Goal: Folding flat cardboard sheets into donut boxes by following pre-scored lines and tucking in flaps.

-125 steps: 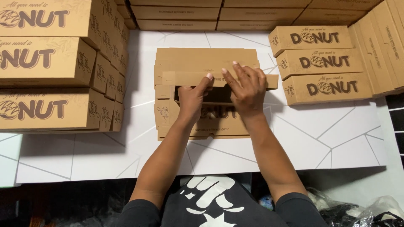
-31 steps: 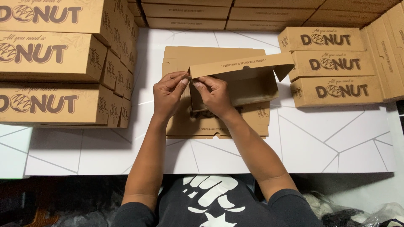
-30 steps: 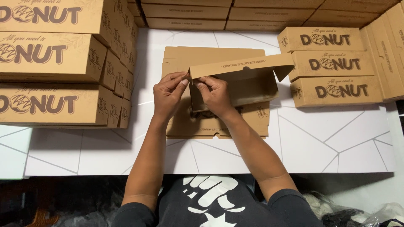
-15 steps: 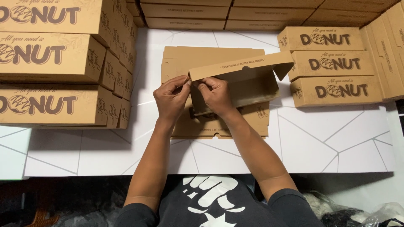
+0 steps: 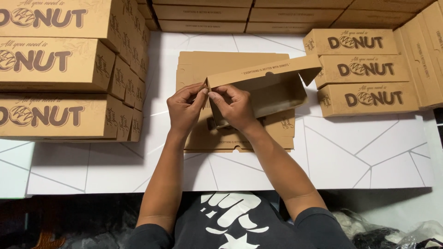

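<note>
A brown cardboard box (image 5: 272,90), half folded with its lid flap raised, is held above a stack of flat cardboard blanks (image 5: 221,64) on the white table (image 5: 350,157). My left hand (image 5: 184,108) pinches the box's left corner tab from the outside. My right hand (image 5: 233,106) grips the same left end wall, thumb and fingers meeting the left hand's fingertips at the corner. The box's right end flap sticks out toward the right.
Tall stacks of finished brown boxes (image 5: 60,69) stand at the left. More finished boxes (image 5: 364,74) are piled at the right and along the back edge (image 5: 277,14). Dark bags (image 5: 397,230) lie on the floor at the lower right.
Earlier both hands pressed down on the flat blank. The box has since been lifted and folded up, and both hands have moved to its left corner, pinching the tab closer together.
</note>
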